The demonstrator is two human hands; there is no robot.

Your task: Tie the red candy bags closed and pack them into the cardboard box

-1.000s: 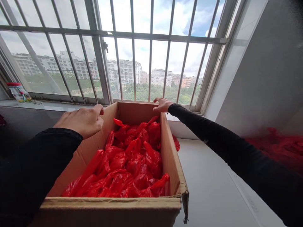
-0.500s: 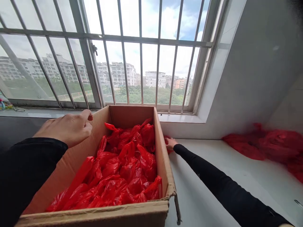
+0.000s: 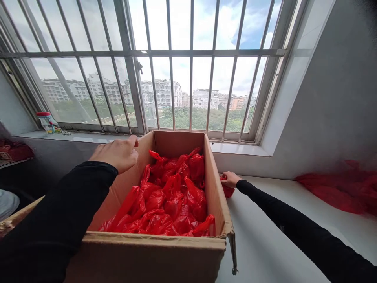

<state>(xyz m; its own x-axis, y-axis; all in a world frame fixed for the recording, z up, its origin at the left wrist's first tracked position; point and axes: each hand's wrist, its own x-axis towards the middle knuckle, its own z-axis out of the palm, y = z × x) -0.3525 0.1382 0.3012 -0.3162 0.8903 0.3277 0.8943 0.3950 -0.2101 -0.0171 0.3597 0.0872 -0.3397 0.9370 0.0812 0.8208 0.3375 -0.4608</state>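
An open cardboard box (image 3: 216, 196) stands on a white counter in front of a barred window. It is filled with several tied red plastic bags (image 3: 173, 196). My left hand (image 3: 118, 153) is closed on the box's left wall near the far corner. Outside the box's right wall, my right hand (image 3: 229, 179) is closed on a loose red bag (image 3: 228, 191) that lies on the counter. Both arms are in black sleeves.
A heap of red bags (image 3: 341, 188) lies at the right on the white counter (image 3: 273, 236), against the grey wall. A small jar with a red lid (image 3: 46, 122) stands on the window sill at the left. A dark surface lies left of the box.
My right hand has dropped from the box's far right corner to the counter outside the box and closed on the loose red bag. My left hand stays on the left wall.
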